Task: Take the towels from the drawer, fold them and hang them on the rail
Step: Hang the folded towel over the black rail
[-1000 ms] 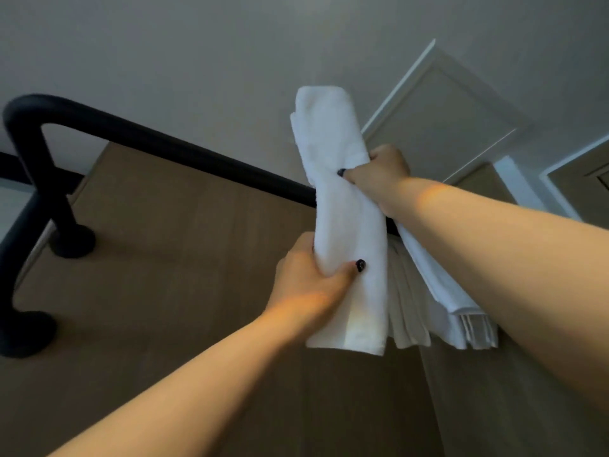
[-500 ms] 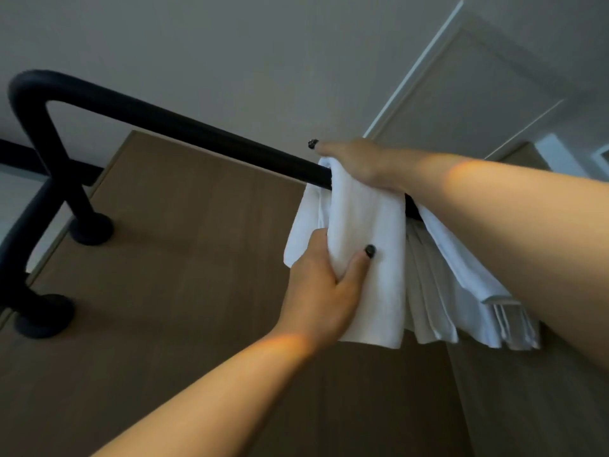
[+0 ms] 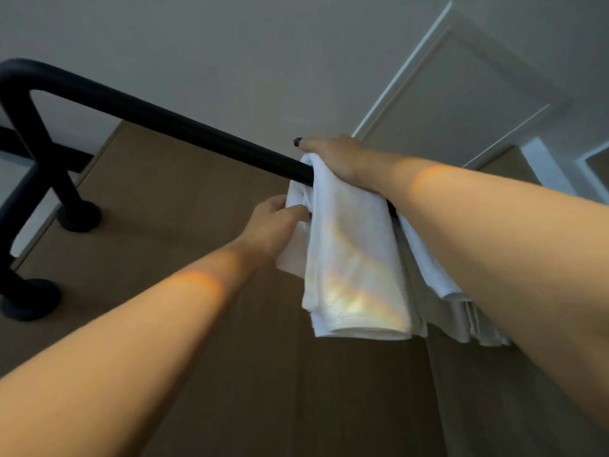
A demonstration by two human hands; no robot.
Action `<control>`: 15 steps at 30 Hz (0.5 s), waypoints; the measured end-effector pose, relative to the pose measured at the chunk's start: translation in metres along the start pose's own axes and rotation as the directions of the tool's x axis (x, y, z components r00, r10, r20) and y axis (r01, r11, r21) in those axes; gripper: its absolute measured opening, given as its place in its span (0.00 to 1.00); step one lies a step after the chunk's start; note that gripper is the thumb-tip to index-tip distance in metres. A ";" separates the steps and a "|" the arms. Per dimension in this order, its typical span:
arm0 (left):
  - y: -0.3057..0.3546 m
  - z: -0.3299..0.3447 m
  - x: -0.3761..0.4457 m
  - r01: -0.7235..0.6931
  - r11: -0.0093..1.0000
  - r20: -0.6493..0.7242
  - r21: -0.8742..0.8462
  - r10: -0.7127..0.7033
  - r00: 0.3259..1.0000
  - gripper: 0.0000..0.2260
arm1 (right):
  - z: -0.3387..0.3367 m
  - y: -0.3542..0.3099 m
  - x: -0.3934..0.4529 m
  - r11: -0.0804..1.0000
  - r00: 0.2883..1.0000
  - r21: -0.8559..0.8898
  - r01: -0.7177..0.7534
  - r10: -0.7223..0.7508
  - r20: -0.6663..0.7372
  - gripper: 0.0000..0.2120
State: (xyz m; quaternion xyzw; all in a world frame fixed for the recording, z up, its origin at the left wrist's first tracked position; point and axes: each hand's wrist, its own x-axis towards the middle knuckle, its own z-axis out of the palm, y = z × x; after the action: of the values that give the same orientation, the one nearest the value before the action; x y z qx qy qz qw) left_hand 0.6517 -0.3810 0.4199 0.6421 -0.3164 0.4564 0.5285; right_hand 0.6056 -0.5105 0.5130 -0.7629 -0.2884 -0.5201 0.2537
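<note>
Hanging over a black rail [image 3: 171, 123], a folded white towel [image 3: 356, 268] drapes down on the near side, with more folded white towels [image 3: 438, 282] bunched on the same rail just beside it to the right, partly hidden by the right forearm. The right hand [image 3: 339, 159] rests on top of the towel where it crosses the rail, its fingers laid over the cloth and one dark-nailed fingertip pointing left; the left hand [image 3: 273, 225] has its grip clamped on the towel's left edge below the rail. Behind the rail stands a brown wood-grain panel [image 3: 164, 199], to which the rail's round black feet [image 3: 80, 217] are fixed at left. Above runs a plain pale grey wall [image 3: 230, 44], and at upper right a white-framed door [image 3: 461, 94].
</note>
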 end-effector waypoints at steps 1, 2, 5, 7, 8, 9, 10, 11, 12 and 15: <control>-0.002 0.001 -0.004 -0.016 1.000 0.013 0.021 0.016 1.000 0.10 | 0.003 0.001 -0.005 1.000 0.997 -0.019 0.004 -0.005 -0.074 0.20; -0.005 0.004 -0.010 -0.038 0.999 0.023 0.020 0.038 0.999 0.08 | 0.006 0.003 -0.011 0.998 0.989 -0.051 0.023 -0.030 -0.145 0.20; -0.009 0.012 -0.031 -0.045 0.997 0.032 -0.063 0.047 0.998 0.09 | 0.022 0.014 -0.041 0.978 0.929 -0.160 0.135 -0.181 -0.322 0.19; -0.010 0.014 -0.043 -0.022 0.994 0.040 -0.104 0.026 0.999 0.09 | 0.031 0.022 -0.063 0.965 0.890 -0.160 0.206 -0.253 -0.379 0.17; -0.009 0.015 -0.048 -0.008 0.994 0.044 -0.109 0.013 0.999 0.09 | 0.034 0.026 -0.072 0.963 0.890 -0.155 0.220 -0.263 -0.372 0.19; -0.007 0.014 -0.051 0.002 0.994 0.047 -0.107 0.003 0.999 0.08 | 0.035 0.030 -0.082 0.963 0.902 -0.151 0.223 -0.263 -0.343 0.21; -0.005 0.014 -0.054 0.006 0.995 0.046 -0.099 -0.001 0.999 0.07 | 0.037 0.034 -0.090 0.968 0.920 -0.135 0.214 -0.246 -0.304 0.24; -0.002 0.014 -0.057 0.003 0.996 0.043 -0.087 0.001 0.999 0.05 | 0.039 0.039 -0.099 0.975 0.936 -0.093 0.201 -0.219 -0.275 0.25; 0.001 0.013 -0.059 -0.002 0.997 0.031 -0.071 0.004 0.999 0.04 | 0.040 0.042 -0.109 0.983 0.946 -0.014 0.181 -0.178 -0.271 0.26; 0.006 0.015 -0.065 -0.007 0.997 0.001 -0.081 0.007 1.000 0.03 | 0.044 0.045 -0.134 0.923 0.945 0.377 0.073 0.057 -0.323 0.30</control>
State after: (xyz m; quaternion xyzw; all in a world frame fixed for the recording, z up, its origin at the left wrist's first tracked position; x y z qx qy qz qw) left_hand 0.6251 -0.4016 0.3619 0.6193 -0.3373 0.4447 0.5522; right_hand 0.6269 -0.5358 0.3688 -0.5999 -0.3414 -0.5741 0.4404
